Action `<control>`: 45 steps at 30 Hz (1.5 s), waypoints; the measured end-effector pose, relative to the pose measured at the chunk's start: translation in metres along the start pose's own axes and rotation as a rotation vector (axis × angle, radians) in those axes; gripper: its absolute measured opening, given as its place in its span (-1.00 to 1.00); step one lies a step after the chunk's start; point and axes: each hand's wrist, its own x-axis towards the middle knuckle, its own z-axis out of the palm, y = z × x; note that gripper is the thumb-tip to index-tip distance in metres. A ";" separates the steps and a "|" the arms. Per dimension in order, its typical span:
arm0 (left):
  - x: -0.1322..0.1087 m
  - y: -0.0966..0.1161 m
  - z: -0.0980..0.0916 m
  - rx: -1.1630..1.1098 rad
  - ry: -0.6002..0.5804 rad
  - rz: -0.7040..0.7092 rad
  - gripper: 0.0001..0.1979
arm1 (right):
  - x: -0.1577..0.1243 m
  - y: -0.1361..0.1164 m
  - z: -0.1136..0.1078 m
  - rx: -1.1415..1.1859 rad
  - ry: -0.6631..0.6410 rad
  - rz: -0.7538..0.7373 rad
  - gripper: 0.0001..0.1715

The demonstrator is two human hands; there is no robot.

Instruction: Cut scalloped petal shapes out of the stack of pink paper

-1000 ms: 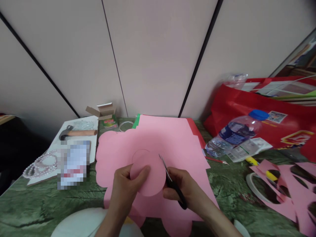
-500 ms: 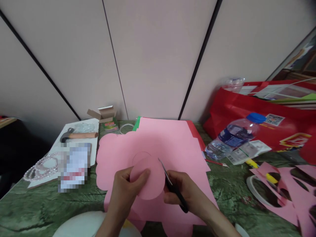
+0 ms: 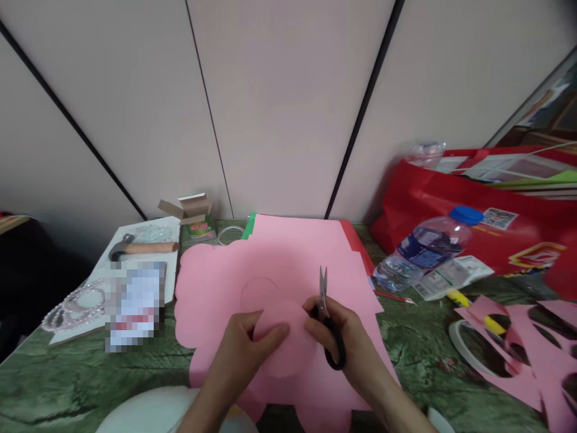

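Note:
A round pink paper piece [image 3: 291, 355] is pinched between the thumb and fingers of my left hand [image 3: 238, 349], above the stacked pink paper [image 3: 311, 252]. My right hand [image 3: 349, 331] is closed around black-handled scissors [image 3: 323, 304], whose blades point away from me and stand slightly apart. Its thumb and forefinger are at the circle's right edge; whether they grip the paper too I cannot tell. Behind the circle, a thin curved outline shows on the pink sheet beneath. Scalloped pink shapes stick out at the left of the stack.
At left, a white board [image 3: 121, 234] carries a hammer [image 3: 148, 247] and bead strings [image 3: 81, 304]. A small open box [image 3: 201, 225] stands behind. Rightward are a water bottle [image 3: 426, 246], a red bag [image 3: 424, 186], a tape roll [image 3: 469, 355] and cut pink scraps [image 3: 523, 361].
The pink circle and my left hand have moved right and slightly nearer to me. The scissors have swung upright, away from the paper's edge, while my right fingers have come up to that edge.

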 end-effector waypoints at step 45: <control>0.023 -0.023 0.001 -0.356 0.179 0.305 -0.70 | 0.020 0.025 -0.061 -1.017 0.535 -0.347 -0.75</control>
